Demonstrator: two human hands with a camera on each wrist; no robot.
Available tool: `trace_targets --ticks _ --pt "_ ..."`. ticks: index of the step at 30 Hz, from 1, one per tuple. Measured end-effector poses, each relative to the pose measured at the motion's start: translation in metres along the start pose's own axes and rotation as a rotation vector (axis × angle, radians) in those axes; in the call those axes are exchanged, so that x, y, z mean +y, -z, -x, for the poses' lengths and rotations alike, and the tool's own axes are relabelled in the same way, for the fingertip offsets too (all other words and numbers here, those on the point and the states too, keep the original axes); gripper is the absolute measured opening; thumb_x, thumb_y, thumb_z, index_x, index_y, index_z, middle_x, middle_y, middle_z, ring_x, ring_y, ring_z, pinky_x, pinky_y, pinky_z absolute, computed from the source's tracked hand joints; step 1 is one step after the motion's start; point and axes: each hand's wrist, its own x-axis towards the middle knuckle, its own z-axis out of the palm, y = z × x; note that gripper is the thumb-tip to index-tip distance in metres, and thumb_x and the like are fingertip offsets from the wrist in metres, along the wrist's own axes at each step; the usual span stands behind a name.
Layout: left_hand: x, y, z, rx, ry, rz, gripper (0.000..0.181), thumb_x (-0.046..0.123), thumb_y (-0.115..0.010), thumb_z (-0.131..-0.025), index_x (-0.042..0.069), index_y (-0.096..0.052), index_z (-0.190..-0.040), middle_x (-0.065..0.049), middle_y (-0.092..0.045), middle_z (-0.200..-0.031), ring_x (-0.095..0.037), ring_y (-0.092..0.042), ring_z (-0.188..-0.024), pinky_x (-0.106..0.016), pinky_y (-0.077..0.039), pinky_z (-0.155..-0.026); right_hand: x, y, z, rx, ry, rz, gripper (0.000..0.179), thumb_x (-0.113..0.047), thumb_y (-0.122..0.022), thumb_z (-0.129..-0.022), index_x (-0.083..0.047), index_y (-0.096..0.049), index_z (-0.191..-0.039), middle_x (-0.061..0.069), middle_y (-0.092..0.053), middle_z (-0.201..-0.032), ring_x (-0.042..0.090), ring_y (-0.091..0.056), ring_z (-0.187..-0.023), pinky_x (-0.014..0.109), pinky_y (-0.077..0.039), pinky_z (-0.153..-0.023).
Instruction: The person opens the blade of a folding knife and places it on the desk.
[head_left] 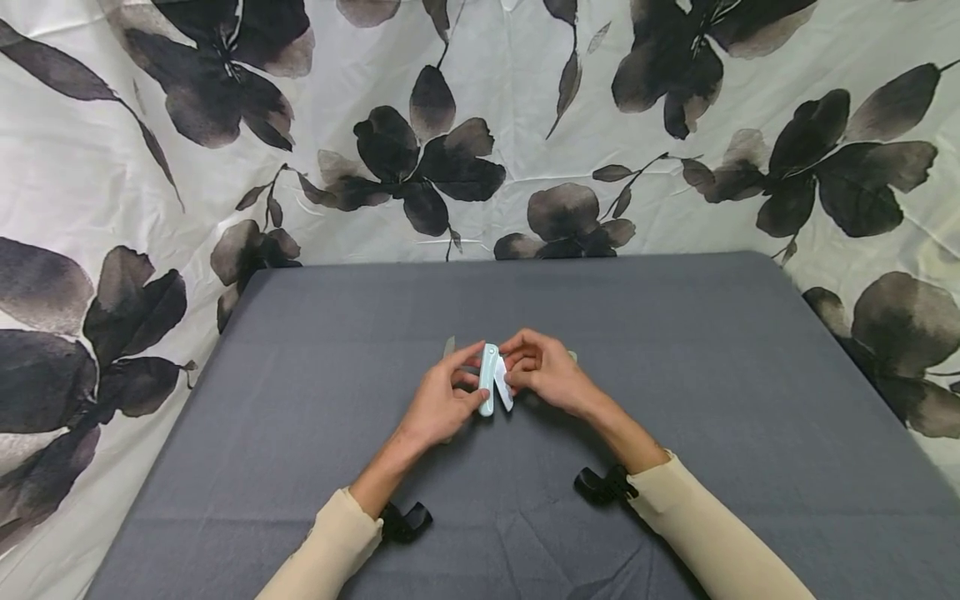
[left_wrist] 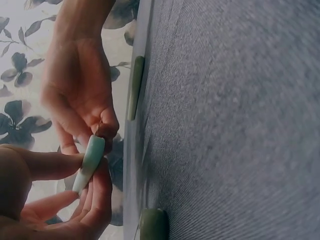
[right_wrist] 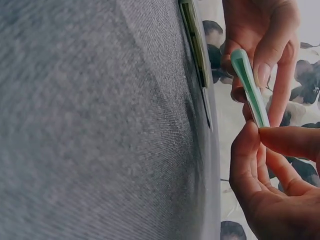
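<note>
A small folding knife is held up between both hands, its mint-green handle (head_left: 487, 382) upright and its white blade (head_left: 503, 387) swung partly out to the right. With thumb and fingers, the left hand (head_left: 441, 402) pinches the handle along its left side. My right hand (head_left: 553, 373) pinches the blade between thumb and fingers. From the left wrist, the handle (left_wrist: 93, 155) appears slanted under the left thumb, the right hand (left_wrist: 80, 85) behind it. A slot along the handle (right_wrist: 250, 87) shows in the right wrist view.
A knife with an unfolded blade (head_left: 449, 345) lies on the grey cloth-covered table (head_left: 360, 317), mostly behind the left hand. In the right wrist view its slotted green handle (right_wrist: 196, 42) shows. Another green object (left_wrist: 135, 87) lies beyond the right hand. A floral curtain (head_left: 465, 225) hangs behind.
</note>
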Motion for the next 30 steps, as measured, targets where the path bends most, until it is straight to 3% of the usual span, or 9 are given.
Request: trace_targets --ticks 13,18,24,30 --pt "0.007 -0.003 -0.009 0.064 -0.01 0.034 0.07 -0.008 -0.069 -0.093 0.013 -0.049 -0.156 -0.017 -0.059 -0.139 -0.025 -0.069 -0.104 -0.025 -0.057 -0.072 -0.003 -0.001 0.004 0.027 -0.013 0.026 0.048 0.002 -0.066 -0.096 0.0 -0.051 -0.141 0.023 -0.064 -0.113 0.013 -0.068 -0.085 0.033 -0.059 -0.077" --pt "0.009 -0.004 -0.009 0.092 -0.005 0.046 0.071 -0.008 -0.07 -0.092 0.013 -0.048 -0.156 -0.017 -0.06 -0.138 -0.027 -0.069 -0.105 -0.024 -0.057 -0.075 -0.004 -0.003 0.003 0.056 0.0 -0.002 0.044 0.006 -0.066 -0.095 0.001 -0.054 -0.136 0.021 -0.065 -0.106 0.01 -0.067 -0.08 0.031 -0.059 -0.074" --pt "0.007 -0.003 -0.011 0.098 -0.004 0.047 0.071 -0.007 -0.072 -0.092 0.014 -0.049 -0.155 -0.017 -0.06 -0.137 -0.026 -0.068 -0.105 -0.024 -0.055 -0.073 -0.003 -0.004 0.001 0.093 0.007 0.002 0.037 0.006 -0.069 -0.092 0.006 -0.059 -0.128 0.028 -0.067 -0.112 0.01 -0.068 -0.085 0.022 -0.057 -0.074" --pt "0.007 -0.003 -0.01 0.084 -0.001 0.052 0.071 -0.006 -0.072 -0.092 0.013 -0.048 -0.156 -0.017 -0.06 -0.138 -0.027 -0.069 -0.105 -0.022 -0.055 -0.07 -0.003 -0.002 0.002 0.109 0.004 0.014 0.036 0.006 -0.071 -0.091 0.007 -0.062 -0.126 0.031 -0.067 -0.113 0.01 -0.068 -0.085 0.021 -0.057 -0.074"
